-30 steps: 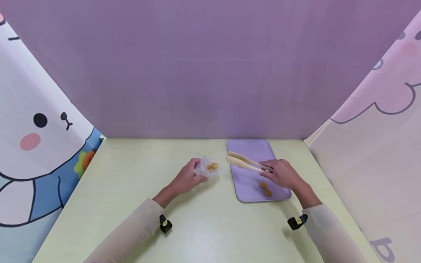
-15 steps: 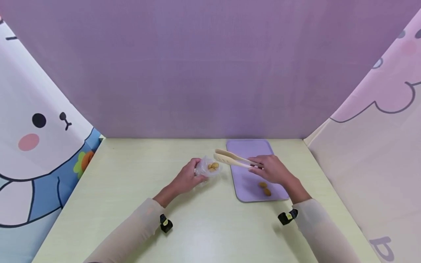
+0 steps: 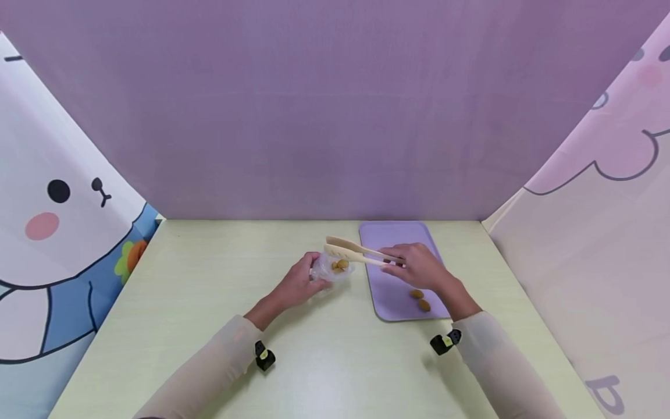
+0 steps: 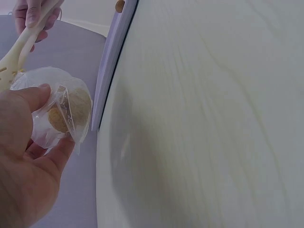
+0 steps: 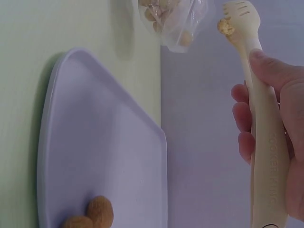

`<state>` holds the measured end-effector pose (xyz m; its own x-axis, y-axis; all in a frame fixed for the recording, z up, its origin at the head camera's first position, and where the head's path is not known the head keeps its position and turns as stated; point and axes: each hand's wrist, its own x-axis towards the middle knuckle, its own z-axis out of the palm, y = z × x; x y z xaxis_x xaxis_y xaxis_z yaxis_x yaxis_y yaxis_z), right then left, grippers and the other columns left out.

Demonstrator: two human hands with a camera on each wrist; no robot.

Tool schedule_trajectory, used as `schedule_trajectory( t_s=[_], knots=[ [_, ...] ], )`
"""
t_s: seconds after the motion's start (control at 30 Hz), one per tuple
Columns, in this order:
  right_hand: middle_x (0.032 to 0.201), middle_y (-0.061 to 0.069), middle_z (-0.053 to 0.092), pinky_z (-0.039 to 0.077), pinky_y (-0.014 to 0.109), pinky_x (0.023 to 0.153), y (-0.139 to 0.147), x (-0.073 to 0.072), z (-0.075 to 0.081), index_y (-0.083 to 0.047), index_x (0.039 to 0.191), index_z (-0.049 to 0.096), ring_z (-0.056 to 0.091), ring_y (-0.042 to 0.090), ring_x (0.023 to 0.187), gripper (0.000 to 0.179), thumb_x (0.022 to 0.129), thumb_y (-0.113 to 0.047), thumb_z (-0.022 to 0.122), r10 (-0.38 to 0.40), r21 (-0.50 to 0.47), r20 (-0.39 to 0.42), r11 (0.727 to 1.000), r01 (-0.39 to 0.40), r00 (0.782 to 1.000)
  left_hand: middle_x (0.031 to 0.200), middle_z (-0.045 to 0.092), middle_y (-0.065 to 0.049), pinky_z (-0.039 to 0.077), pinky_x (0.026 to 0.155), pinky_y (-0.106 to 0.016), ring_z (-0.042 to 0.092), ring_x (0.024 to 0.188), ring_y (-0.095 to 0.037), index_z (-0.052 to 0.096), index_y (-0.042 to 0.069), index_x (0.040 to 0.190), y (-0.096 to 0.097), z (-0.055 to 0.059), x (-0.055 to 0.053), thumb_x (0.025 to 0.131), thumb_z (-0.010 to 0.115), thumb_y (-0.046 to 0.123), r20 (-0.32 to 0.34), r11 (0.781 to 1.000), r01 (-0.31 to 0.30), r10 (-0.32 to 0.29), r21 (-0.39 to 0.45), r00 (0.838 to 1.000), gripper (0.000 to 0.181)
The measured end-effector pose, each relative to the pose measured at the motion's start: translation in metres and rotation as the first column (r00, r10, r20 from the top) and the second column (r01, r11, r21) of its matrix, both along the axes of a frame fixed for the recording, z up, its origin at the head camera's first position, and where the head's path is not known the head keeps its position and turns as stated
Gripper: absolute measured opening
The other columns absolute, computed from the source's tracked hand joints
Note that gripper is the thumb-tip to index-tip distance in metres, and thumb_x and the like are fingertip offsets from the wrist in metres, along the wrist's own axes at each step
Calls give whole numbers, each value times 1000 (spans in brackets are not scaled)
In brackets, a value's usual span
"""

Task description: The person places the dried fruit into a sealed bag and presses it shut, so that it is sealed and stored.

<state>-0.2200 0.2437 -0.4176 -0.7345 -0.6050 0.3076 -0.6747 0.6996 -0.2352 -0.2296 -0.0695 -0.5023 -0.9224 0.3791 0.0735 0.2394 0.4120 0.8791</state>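
Observation:
In the head view my left hand holds a clear plastic bag, its mouth facing right. Several brown, nut-like pieces lie inside it; film partly covers one piece in the left wrist view. My right hand grips cream-coloured tongs by the handles, with the tips close over the bag's mouth. Between those tips shows a rough yellow-brown piece in the right wrist view. Two brown oval pieces sit on the purple tray below the right hand.
The tray lies on a pale wood-grain table, reaching toward the back edge. A purple panel stands behind the table. Printed cartoon sheets flank it at left and right.
My right hand has carried the tongs leftward from over the tray until their tips overlap the bag's mouth. The left hand and bag have stayed nearly still.

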Motion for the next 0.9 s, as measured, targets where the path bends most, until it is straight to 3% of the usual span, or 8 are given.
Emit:
schedule_trajectory(
  t_s=[0.5,0.9],
  knots=[
    [91,-1,77,45,19,58,-7,0,-1,-7,129,70,54,1,66,42,93,-27,74,-7,-14,82,1000,8,997,136,57,-14,53,105,-49,57,126,-29,45,3,140,2,-2,0,86,81,15,10,1000,7,-7,22,1000,66],
    [87,-3,75,45,19,56,5,3,0,-7,123,73,53,1,65,37,92,-26,76,-41,-42,91,998,45,995,139,57,-15,51,106,-50,57,130,-31,45,4,140,0,1,2,87,80,14,27,1000,-7,7,21,1000,65]
  ],
)
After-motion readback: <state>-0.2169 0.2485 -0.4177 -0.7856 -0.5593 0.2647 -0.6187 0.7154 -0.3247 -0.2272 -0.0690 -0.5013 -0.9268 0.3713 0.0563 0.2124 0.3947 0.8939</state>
